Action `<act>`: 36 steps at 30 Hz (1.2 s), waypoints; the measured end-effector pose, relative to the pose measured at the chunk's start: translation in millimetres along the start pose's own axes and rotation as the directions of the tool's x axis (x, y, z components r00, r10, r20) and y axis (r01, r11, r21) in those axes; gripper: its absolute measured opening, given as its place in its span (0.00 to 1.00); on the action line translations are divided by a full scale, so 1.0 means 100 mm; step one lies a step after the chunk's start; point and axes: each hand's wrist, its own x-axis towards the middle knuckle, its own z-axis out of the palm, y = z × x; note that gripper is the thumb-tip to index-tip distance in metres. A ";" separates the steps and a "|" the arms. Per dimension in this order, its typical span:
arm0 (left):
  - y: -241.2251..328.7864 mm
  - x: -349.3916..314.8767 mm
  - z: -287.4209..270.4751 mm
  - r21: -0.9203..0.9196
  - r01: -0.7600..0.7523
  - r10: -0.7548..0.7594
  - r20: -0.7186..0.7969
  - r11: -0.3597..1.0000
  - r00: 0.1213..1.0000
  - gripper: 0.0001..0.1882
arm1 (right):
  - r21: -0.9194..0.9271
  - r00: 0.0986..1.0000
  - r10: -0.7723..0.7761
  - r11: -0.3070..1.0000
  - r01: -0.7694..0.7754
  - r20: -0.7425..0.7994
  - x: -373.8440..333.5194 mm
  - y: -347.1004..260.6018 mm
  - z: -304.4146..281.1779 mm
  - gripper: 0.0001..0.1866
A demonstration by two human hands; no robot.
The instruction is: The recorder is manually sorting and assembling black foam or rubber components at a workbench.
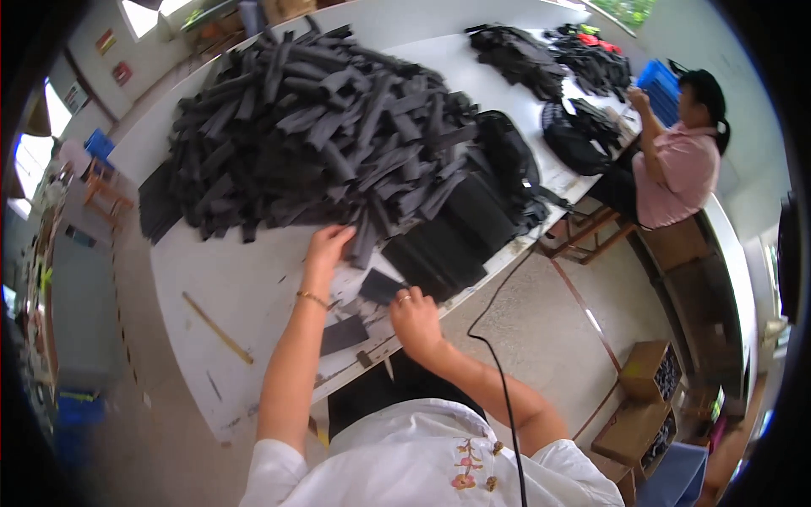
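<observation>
A large heap of dark grey, folded fabric strips (312,135) covers the far part of the white table (262,279). At its near edge my left hand (325,249) has its fingertips closed on the side of one hanging strip (364,242). My right hand (415,321), with a ring on one finger, is nearer to me and pinches the edge of a small dark flat piece (380,287). Another dark rectangular piece (344,335) lies by the table's front edge, between my forearms. Flat black panels (448,245) lie to the right of my hands.
A yellowish wooden stick (218,328) lies on the left. Beyond the panels is a black bag (505,144). A black cable (483,338) runs down past my right arm. A seated person in pink (676,169) works at the far right; cardboard boxes (646,372) stand on the floor.
</observation>
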 end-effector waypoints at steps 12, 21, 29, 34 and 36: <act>0.07 -1.29 0.04 -0.695 0.201 -0.190 0.094 0.690 0.977 0.15 | 0.943 0.704 0.660 0.330 0.042 -0.262 0.14 0.29 -0.51 0.15; 0.21 -1.26 0.10 -0.746 0.125 -0.030 0.139 0.654 0.990 0.16 | 0.885 0.923 0.362 0.462 -0.053 -0.134 -0.01 0.18 -0.61 0.17; 0.41 -1.27 0.12 -0.702 -0.043 -0.011 -0.072 0.711 0.997 0.14 | 0.854 0.937 0.265 0.517 0.061 -0.227 -0.07 0.23 -0.55 0.19; 0.43 -1.24 0.10 -0.680 -0.044 -0.017 -0.083 0.732 0.996 0.13 | 0.695 0.948 0.107 0.705 0.142 -0.301 -0.04 0.30 -0.72 0.23; 0.43 -1.21 0.11 -0.665 -0.046 -0.031 -0.104 0.745 0.994 0.14 | 0.695 0.943 0.120 0.706 0.140 -0.311 0.02 0.31 -0.75 0.20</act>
